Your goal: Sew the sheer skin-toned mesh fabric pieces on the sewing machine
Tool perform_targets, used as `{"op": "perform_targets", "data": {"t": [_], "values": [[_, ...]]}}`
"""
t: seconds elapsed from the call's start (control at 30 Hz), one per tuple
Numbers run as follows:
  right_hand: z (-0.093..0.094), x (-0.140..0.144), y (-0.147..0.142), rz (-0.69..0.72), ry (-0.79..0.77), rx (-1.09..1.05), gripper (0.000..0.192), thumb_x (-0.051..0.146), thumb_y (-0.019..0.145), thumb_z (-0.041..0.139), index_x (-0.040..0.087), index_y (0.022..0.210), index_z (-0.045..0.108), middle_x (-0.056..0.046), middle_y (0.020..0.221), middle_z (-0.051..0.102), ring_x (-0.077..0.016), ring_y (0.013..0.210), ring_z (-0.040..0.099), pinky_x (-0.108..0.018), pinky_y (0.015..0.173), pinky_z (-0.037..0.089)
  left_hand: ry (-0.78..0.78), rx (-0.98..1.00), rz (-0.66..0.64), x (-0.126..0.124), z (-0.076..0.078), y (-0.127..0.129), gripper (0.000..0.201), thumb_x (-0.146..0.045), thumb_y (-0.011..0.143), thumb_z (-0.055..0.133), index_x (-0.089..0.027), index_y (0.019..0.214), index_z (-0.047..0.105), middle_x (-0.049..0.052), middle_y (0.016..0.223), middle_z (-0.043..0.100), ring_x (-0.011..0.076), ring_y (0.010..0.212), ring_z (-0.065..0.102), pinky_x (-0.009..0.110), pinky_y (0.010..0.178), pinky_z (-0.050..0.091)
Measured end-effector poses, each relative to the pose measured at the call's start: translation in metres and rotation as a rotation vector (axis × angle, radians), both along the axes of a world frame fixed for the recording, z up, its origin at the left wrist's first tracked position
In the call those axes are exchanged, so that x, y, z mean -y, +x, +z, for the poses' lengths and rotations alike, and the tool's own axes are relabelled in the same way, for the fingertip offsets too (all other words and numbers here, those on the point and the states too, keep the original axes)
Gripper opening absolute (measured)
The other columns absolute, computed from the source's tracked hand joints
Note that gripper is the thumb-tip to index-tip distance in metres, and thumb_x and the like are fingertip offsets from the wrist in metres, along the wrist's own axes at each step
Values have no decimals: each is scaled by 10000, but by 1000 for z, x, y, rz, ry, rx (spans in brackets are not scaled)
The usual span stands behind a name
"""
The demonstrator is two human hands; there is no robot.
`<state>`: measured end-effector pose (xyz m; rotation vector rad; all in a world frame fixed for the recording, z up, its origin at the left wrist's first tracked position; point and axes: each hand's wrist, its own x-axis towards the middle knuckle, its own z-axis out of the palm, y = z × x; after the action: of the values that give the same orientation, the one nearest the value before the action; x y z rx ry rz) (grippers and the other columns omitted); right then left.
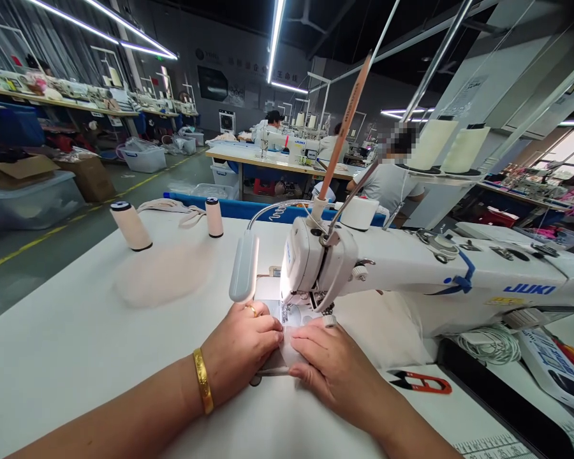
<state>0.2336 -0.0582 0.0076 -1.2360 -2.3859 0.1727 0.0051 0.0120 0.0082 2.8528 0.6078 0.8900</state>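
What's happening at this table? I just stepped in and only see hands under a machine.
A person sits at a white sewing machine. Both hands press a small piece of pale fabric flat on the table, just in front of the needle area. The left hand wears a gold bangle and a ring; the right hand lies beside it. Two thread spools stand farther back, and red-handled scissors lie to the right. Other people work at machines behind.

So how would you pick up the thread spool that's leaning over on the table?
Probably by the middle of the spool, pinching its round sides from above. It tilts left with its dark-rimmed top free, and the bare table around it leaves room. The upright spool stands well apart, so it shouldn't get knocked. Both hands are pressing cloth at the machine.
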Motion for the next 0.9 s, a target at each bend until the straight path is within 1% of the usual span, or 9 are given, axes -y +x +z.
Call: {"op": "perform_targets", "data": {"t": [0.1,0.3,0.5,0.63,0.77,0.83,0.9], "values": [[1,-1,-1,-9,-1,6,132,312,1031,625,216,1109,670,-60,1077,728,-266,976,631,-387,819,477,4,-7,11,-1,-1,0,262,-79,988,486,-208,922,705,-1,952,785,212,867,628,412,826,380],[3,-5,-4,-48,-49,49,81,273,1020,625,209,1038,671,-63,1027,714,-264,979,616,-368,777,496,65,-19,46,-6,-1,3,293,-77,994,471,-201,913,724,9,930,786,206,842,634,411,811,414],[1,-9,-4,-94,-55,49,67,260,1012,623,216,1027,671,-70,993,721,-285,1003,613,-411,833,527,81,-40,78,-9,0,4,303,-80,993,468,-191,915,739,25,938,791,211,854,648,406,814,451],[0,-12,-5,-114,-56,30,73,252,1015,614,219,1045,671,-76,1095,731,-292,1049,620,-426,869,531,88,-49,107,-10,-1,5,283,-78,982,492,-189,886,735,33,944,792,225,874,658,405,820,462],[1,-12,-6,-123,-82,5,81,229,1013,610,219,1064,673,-64,1266,708,-276,1063,634,-413,865,540,48,-57,120,-13,-3,5,291,-93,995,479,-192,845,708,37,930,782,225,888,660,390,824,466],[0,-12,-5,-128,-70,-4,109,225,1015,605,218,1095,678,-61,1324,693,-282,1073,632,-422,871,540,-18,-57,129,-15,-5,4,264,-125,1006,473,-197,897,702,41,946,768,225,914,657,385,829,472],[-1,-12,-5,-127,-42,-17,141,227,1018,598,216,1132,679,-60,1338,692,-295,1083,629,-437,875,539,-92,-63,161,-17,-7,4,179,-161,986,513,-196,1001,689,46,1002,747,234,944,647,393,834,475]]}}
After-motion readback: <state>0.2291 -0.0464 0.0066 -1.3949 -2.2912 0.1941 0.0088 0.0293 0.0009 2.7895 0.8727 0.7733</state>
